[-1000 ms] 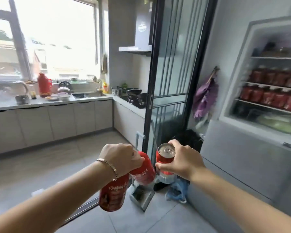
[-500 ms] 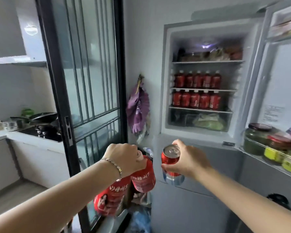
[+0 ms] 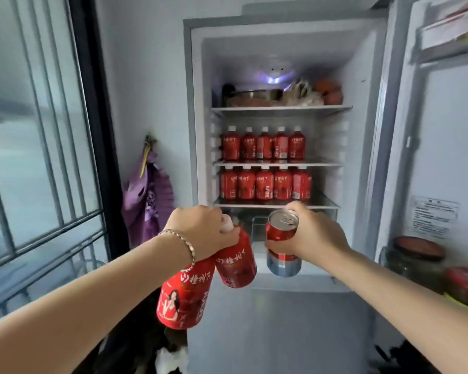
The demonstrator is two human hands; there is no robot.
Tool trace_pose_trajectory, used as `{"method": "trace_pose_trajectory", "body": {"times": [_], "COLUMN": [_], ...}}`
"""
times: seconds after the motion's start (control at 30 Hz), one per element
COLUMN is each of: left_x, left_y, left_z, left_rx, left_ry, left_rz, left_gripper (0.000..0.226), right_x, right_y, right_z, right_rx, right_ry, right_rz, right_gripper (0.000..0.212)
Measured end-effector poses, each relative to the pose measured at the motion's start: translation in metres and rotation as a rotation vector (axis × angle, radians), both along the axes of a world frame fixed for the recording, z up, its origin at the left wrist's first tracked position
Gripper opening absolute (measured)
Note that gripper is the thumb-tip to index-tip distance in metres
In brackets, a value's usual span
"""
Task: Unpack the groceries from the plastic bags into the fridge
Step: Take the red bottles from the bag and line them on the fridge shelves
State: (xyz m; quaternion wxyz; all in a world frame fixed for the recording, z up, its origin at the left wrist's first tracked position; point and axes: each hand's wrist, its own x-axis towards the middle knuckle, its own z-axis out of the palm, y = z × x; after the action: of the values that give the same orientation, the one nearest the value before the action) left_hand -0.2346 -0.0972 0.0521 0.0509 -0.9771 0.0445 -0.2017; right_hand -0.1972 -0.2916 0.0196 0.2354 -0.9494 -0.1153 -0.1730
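Now I face open fridge (image 3: 197,76); second ago kitchen was ahead. My left hand (image 3: 200,230) grips two red bottles (image 3: 235,263) by necks, right hand (image 3: 314,233) curls round can (image 3: 281,238). Hands apart, just before shelves (image 3: 276,205). I judge placing comes next.

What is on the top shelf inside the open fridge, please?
The top shelf holds a metal pan at left, a crumpled bag in the middle and reddish round items at right; anything behind them is hidden.

bottles (image 3: 264,147) on two middle shelves in fridge (image 3: 362,76) | jars (image 3: 414,263) in door (image 3: 449,130), right | hanging item (image 3: 146,195) left of fridge
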Motion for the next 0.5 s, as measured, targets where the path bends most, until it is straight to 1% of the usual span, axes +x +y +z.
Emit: {"method": "trace_pose_trajectory", "body": {"times": [0.07,0.17,0.27,0.43,0.5], "left_x": [0.051,0.115,0.174,0.253,0.279], "left_y": [-0.007,-0.019,-0.031,-0.031,-0.029], "left_z": [0.013,0.042,0.073,0.109,0.117], "left_rx": [-0.007,0.007,0.011,-0.012,0.011], "left_ry": [-0.05,-0.145,-0.278,-0.451,-0.489], "left_rz": [-0.008,-0.028,-0.071,-0.126,-0.129], "left_gripper": [0.044,0.046,0.045,0.045,0.047], "right_x": [0.048,0.111,0.171,0.258,0.289], "right_y": [-0.008,-0.02,-0.03,-0.027,-0.021], "right_z": [0.013,0.04,0.069,0.097,0.104], "right_rx": [0.043,0.039,0.058,0.177,0.26], "right_ry": [-0.044,-0.113,-0.209,-0.299,-0.298], "right_rz": [-0.015,-0.043,-0.081,-0.138,-0.156], "right_gripper": [0.059,0.063,0.068,0.074,0.07]}}
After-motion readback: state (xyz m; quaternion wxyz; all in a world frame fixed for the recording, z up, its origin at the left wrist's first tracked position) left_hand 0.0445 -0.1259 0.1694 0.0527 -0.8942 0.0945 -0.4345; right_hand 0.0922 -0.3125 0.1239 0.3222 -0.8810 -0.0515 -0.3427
